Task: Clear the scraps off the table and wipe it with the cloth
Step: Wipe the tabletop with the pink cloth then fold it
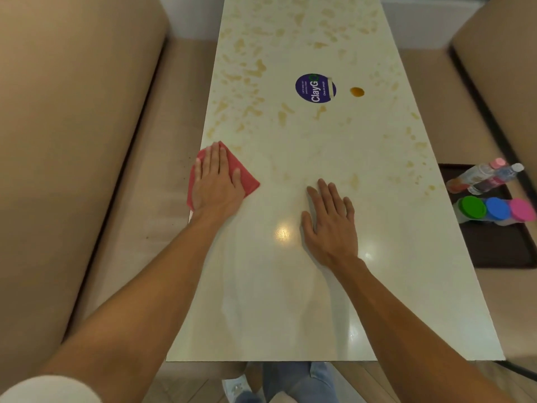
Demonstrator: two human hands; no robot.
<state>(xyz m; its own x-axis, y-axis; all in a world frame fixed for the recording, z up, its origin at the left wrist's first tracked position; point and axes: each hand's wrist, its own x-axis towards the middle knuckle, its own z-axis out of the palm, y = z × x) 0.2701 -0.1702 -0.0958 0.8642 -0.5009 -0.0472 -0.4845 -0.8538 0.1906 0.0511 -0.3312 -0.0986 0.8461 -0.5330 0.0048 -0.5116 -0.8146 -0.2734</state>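
Head view: on the right-hand bench seat lies a dark brown tray (499,251), and it carries five containers. Two are clear bottles lying on their sides side by side, one with a pink cap (476,175) and one with a white cap (498,178). The pink-capped one shows an orange-red tint at its base, but both are too blurred to tell what is inside. Just nearer the camera sit three tubs in a row, with a green lid (474,207), a blue lid (498,208) and a pink lid (523,210). All three are closed, so what they hold is hidden. The long pale table (290,301) runs between two tan benches (72,141). One red cloth (250,184) lies flat at the table's left edge, partly hanging over it. The left hand (216,181) presses on the cloth with its fingers straight and together, palm down. The right hand (331,225) rests flat on the bare tabletop near the middle, fingers straight and slightly spread, grasping nothing. Farther up the table is one round purple sticker (315,88), and just to its right one small brown drop (357,91). Many tan smears (255,71) speckle the far half and the right edge of the table.
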